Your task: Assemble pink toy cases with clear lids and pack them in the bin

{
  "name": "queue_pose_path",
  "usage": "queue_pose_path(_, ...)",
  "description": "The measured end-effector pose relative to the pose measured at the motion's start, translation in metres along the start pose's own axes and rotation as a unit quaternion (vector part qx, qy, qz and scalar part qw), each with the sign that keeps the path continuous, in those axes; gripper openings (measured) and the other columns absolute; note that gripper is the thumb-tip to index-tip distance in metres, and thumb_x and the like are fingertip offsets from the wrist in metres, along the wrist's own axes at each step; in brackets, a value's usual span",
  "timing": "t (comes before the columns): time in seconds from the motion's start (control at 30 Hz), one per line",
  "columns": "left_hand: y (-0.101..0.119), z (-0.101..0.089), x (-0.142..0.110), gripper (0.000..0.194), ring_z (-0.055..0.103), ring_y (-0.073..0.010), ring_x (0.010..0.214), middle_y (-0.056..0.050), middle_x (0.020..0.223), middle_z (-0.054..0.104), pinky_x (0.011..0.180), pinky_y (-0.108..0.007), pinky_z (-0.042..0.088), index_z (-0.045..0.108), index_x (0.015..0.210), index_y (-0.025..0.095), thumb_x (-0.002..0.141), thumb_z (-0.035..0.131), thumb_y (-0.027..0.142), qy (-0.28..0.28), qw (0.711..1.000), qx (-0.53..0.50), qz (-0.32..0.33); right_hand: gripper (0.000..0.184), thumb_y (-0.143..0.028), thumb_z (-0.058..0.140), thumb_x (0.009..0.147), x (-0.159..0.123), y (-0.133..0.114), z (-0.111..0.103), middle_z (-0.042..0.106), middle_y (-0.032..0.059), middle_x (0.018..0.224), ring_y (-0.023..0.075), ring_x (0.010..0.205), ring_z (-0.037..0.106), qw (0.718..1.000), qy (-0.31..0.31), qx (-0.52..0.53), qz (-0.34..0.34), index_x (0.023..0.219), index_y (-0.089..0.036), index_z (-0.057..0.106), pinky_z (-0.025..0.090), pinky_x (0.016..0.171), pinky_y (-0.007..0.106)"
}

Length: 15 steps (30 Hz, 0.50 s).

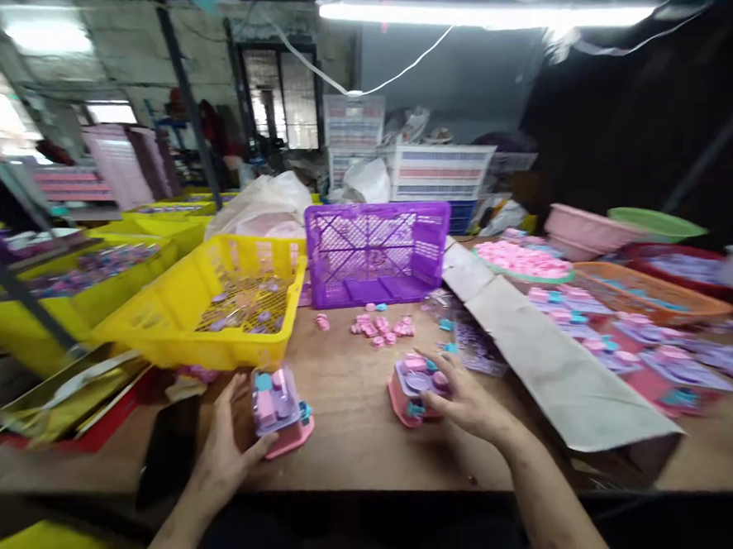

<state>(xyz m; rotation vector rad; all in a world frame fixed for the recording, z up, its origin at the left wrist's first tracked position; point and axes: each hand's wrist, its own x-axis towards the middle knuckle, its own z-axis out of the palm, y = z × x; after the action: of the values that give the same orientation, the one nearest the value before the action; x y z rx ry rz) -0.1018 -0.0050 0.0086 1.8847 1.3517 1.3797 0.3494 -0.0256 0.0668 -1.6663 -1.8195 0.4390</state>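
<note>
My left hand (226, 452) curves around the near left side of a pink-and-purple plastic toy (278, 414), its thumb at the front edge. Small pink and teal parts sit on the toy's purple top, and a teal piece sticks out at its side. My right hand (467, 397) grips a second toy (414, 387) of the same kind from the right, fingers over the top and thumb low on its side. Both toys stand on the wooden table (345, 422), apart from each other. Beyond them lies a cluster of small pink parts (379, 329).
A yellow basket (256, 352) with a few purple pieces stands at left, beside a purple crate (371, 291) on its side. A dark phone (170, 441) lies near my left hand. At right, a long cardboard piece (541, 360) separates more toys (671, 368) and basins.
</note>
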Motion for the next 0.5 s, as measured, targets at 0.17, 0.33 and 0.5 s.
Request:
queue_pose_path(0.17, 0.037, -0.007, 0.011, 0.066, 0.046, -0.0382, 0.158, -0.017, 0.169, 0.046, 0.132, -0.067, 0.040, 0.039, 0.170, 0.029, 0.112, 0.059, 0.053, 0.019, 0.961, 0.218, 0.169, 0.060, -0.064, 0.077, 0.095, 0.000, -0.020, 0.033, 0.055, 0.0151, 0.157, 0.0420, 0.159, 0.044, 0.997, 0.009, 0.060, -0.049, 0.145, -0.031, 0.075, 0.044, 0.129, 0.060)
queue_pose_path(0.33, 0.040, -0.006, 0.031, 0.050, 0.056, -0.0400, 0.148, -0.015, 0.160, 0.058, 0.121, -0.064, 0.053, 0.053, 0.160, 0.030, 0.113, 0.054, 0.047, -0.042, 0.919, 0.311, 0.239, 0.067, -0.048, 0.087, 0.092, -0.005, -0.066, 0.063, 0.052, 0.0155, 0.162, 0.0373, 0.156, 0.049, 0.977, -0.080, 0.154, -0.124, 0.155, -0.030, 0.069, 0.045, 0.128, 0.056)
queue_pose_path(0.5, 0.045, -0.012, 0.026, 0.050, 0.068, -0.0475, 0.130, -0.013, 0.147, 0.066, 0.108, -0.078, 0.057, 0.062, 0.141, 0.034, 0.097, 0.069, 0.057, 0.031, 0.920, 0.298, 0.253, 0.126, -0.046, 0.103, 0.075, -0.013, -0.072, 0.069, 0.050, 0.0153, 0.167, 0.0372, 0.154, 0.051, 0.977, -0.075, 0.178, -0.087, 0.179, -0.032, 0.033, 0.044, 0.129, 0.055)
